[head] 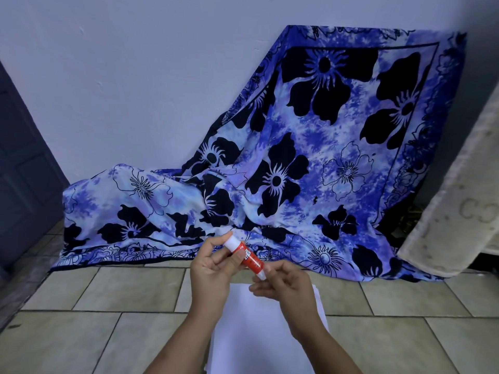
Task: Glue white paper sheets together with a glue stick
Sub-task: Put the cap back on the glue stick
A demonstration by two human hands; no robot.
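Both hands are raised at about six o'clock of the view, holding one glue stick between them above the floor. The stick is red with white lettering and a white section at each end. It lies tilted, its upper end pointing to about ten o'clock and its lower end to about four o'clock.

The left hand has its fingers curled round the upper white end, with the thumb pressed against the side of it. The right hand pinches the lower white end between thumb and fingertips, the remaining fingers loosely bent beneath (whether the cap is loosened cannot be told).

Straight below the hands, at six o'clock, a stack of white paper sheets lies flat on the tiled floor, partly hidden by both forearms. Neither hand nor the stick touches it.

Beyond the hands, from twelve round to three o'clock, a blue cloth printed with black flowers is draped against the pale wall and spills onto the tiles. A dark door stands at nine o'clock. At three o'clock a beige mat leans tilted, its lower corner overlapping the cloth's edge.
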